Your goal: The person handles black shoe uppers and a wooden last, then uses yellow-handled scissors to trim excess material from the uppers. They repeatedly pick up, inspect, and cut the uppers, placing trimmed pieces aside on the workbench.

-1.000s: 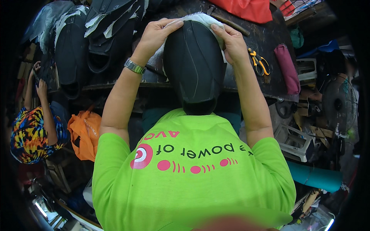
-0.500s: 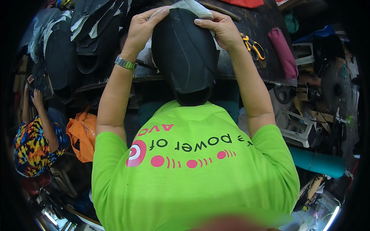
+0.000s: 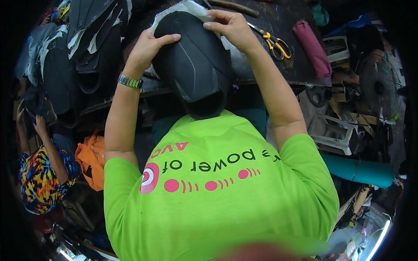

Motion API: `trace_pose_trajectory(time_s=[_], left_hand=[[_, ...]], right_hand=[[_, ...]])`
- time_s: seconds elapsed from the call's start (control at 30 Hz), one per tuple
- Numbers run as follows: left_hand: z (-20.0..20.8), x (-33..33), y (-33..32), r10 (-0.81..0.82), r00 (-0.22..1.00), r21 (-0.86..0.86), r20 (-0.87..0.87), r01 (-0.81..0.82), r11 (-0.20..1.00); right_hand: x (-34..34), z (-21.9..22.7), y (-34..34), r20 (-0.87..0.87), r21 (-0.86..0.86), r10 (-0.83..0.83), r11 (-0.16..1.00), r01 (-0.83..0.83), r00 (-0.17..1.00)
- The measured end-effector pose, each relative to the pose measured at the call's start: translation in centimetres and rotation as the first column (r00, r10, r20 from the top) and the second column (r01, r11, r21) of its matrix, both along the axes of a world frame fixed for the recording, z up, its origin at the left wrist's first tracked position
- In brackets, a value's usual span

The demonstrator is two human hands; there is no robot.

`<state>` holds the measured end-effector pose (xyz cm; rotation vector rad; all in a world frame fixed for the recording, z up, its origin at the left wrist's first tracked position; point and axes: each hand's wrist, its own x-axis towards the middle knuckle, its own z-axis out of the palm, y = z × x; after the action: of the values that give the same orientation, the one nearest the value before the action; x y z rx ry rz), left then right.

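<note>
A black shoe upper (image 3: 193, 56) lies at the table's near edge, its collar opening toward my body and its rounded toe pointing away. White lining cloth (image 3: 187, 6) sticks out around the toe. My left hand (image 3: 148, 51) grips the upper's left side, thumb on top and the other fingers hidden beneath. At the right of the toe, my right hand (image 3: 230, 29) pinches the lining edge between thumb and fingers. Close to that hand lie scissors (image 3: 275, 46) with yellow and black handles.
Other black uppers (image 3: 65, 74) with frayed white edges are piled at the left of the dark table (image 3: 285, 69). A wooden-handled tool (image 3: 235, 7) lies at the back, a maroon roll (image 3: 312, 50) on the right. Beyond are a white stool (image 3: 333, 132), a fan (image 3: 379, 89) and a co-worker (image 3: 45, 174).
My left hand has come down from the toe to the upper's left side. My right hand stays at the toe's right, and more white lining shows around the toe.
</note>
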<state>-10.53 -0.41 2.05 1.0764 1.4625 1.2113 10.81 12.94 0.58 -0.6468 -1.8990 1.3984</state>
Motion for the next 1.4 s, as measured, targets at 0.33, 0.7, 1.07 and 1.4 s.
trace_pose_trajectory(time_s=[0.33, 0.7, 1.07, 1.4], left_hand=[[-3.0, -3.5, -0.5, 0.068, 0.988, 0.018, -0.135, -0.066, 0.998], [-3.3, -4.9, -2.4, 0.23, 0.866, 0.191, 0.443, -0.342, 0.92], [-6.6, -7.2, -3.2, 0.192, 0.565, 0.04, 0.802, -0.372, 0.927], [-4.9, -4.9, -2.8, 0.216, 0.638, 0.112, 0.739, -0.433, 0.894]], right_hand=[[14.9, -0.9, 3.3, 0.623, 0.735, -0.722, 0.672, 0.092, 0.3], [16.6, -1.2, 2.0, 0.624, 0.677, -0.689, 0.712, 0.186, 0.368], [17.1, -0.5, 2.9, 0.762, 0.292, -0.397, 0.916, 0.276, 0.512], [12.4, 1.9, -6.0, 0.164, 0.069, -0.057, 0.997, 0.047, 0.985]])
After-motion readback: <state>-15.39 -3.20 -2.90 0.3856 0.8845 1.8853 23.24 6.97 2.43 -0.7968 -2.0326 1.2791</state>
